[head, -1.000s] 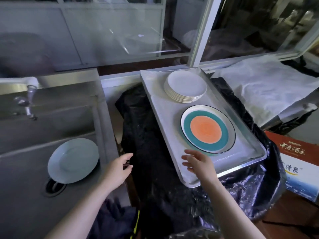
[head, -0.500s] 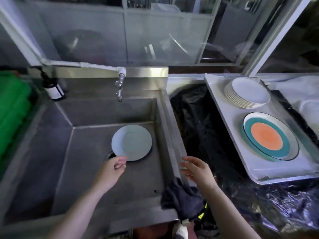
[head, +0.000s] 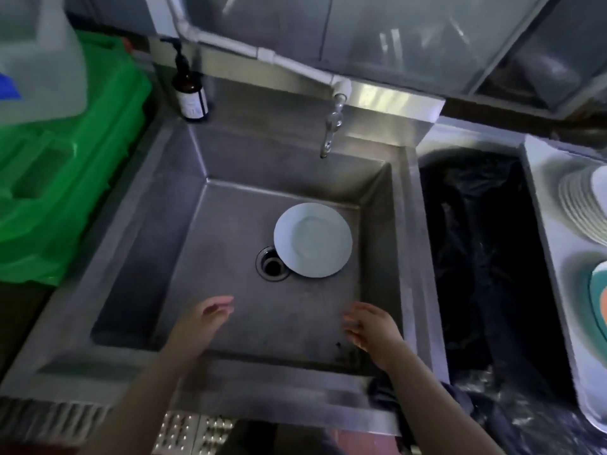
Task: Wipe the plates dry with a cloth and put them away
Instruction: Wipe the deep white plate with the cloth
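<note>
You look down into a steel sink (head: 138, 257) set below a window with grey frames. A tap (head: 331, 126) hangs from a white pipe over the back wall of the basin, and a brown pump bottle (head: 190, 93) stands on the back left corner. One pale plate (head: 313, 239) lies flat on the basin floor, its lower left rim just overlapping the drain (head: 270, 266).

Your left hand (head: 205, 320) and right hand (head: 372, 325) hover over the near part of the basin, apart from each other, fingers loosely spread, holding nothing and clear of the plate. The basin floor between them and the plate is bare metal.

To your left a green crate (head: 62, 198) sits against the sink edge with a white container (head: 39, 60) on top of it. To your right, black plastic sheeting (head: 486, 257) covers the surface beside the sink, and beyond it stands a white tray (head: 555, 257).

The tray is cut off by the right edge: you see only part of a stack of white plates (head: 581, 205) and a sliver of a teal and orange plate (head: 599, 290). A dark cloth (head: 384, 392) hangs over the near sink rim, mostly hidden under your right forearm. The picture is blurred, so bottle lettering is unreadable.
</note>
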`<action>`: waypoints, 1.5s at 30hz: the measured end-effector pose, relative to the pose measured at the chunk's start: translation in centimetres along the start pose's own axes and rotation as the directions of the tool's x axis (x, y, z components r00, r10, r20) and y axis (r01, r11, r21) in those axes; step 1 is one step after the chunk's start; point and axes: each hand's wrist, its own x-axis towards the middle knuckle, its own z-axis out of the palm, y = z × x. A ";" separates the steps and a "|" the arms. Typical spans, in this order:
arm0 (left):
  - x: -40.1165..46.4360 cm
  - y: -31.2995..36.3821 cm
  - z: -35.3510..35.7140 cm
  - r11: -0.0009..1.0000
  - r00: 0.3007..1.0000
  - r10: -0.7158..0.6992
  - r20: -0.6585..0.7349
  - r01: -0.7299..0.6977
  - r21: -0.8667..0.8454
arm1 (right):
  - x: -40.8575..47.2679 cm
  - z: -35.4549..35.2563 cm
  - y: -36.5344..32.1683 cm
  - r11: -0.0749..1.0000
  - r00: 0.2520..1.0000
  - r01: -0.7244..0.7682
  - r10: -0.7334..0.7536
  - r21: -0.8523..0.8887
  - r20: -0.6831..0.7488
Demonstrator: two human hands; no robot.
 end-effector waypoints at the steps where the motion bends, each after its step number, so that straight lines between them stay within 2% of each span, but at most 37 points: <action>1: 0.3 -0.5 0.0 1.000 0.999 -0.021 -0.025 0.021 -0.012 | 1.2 0.5 0.0 0.999 0.999 -0.037 0.037 -0.004 0.001; 3: 0.7 -1.6 -0.1 0.993 0.992 -0.101 -0.072 0.096 -0.069 | 4.0 1.4 -0.2 0.992 0.992 -0.122 0.122 -0.016 0.011; 6: 0.5 -2.8 -0.2 0.958 0.973 -0.227 -0.050 0.214 -0.193 | 8.2 2.6 0.0 0.973 0.973 -0.230 0.230 -0.004 0.007; 9: 0.5 -2.9 -0.4 0.939 0.959 -0.267 -0.100 0.235 -0.252 | 12.4 3.7 0.2 0.963 0.964 -0.268 0.267 -0.014 -0.013; 13: 0.4 -2.1 -0.5 0.913 0.943 -0.304 -0.137 0.248 -0.323 | 16.7 5.2 0.0 0.966 0.970 -0.243 0.241 -0.090 -0.033; 18: 1.0 -1.9 -1.6 0.891 0.934 -0.333 -0.127 0.267 -0.367 | 19.9 6.9 -0.5 0.944 0.941 -0.327 0.330 0.049 -0.074; 21: 1.3 -2.3 -1.8 0.861 0.927 -0.358 -0.112 0.282 -0.423 | 20.9 7.7 -1.0 0.947 0.942 -0.308 0.317 0.096 -0.111; 29: 1.5 -4.2 -2.0 0.790 0.910 -0.400 -0.111 0.281 -0.545 | 23.1 8.8 -1.3 0.902 0.920 -0.351 0.382 0.252 -0.088; 35: 1.9 -4.9 -2.8 0.777 0.906 -0.416 -0.078 0.310 -0.548 | 23.6 9.9 -2.0 0.914 0.921 -0.344 0.373 0.214 -0.112; 39: 1.9 -5.1 -2.7 0.764 0.908 -0.415 -0.060 0.312 -0.565 | 23.8 10.4 -1.8 0.916 0.928 -0.346 0.367 0.203 -0.071; 42: 1.9 -5.0 -2.6 0.757 0.909 -0.413 -0.053 0.310 -0.576 | 23.3 10.8 -1.6 0.908 0.942 -0.308 0.333 0.283 -0.047; 45: 1.8 -4.9 -2.6 0.760 0.917 -0.398 -0.029 0.312 -0.571 | 22.3 11.0 -1.8 0.921 0.958 -0.228 0.271 0.317 -0.096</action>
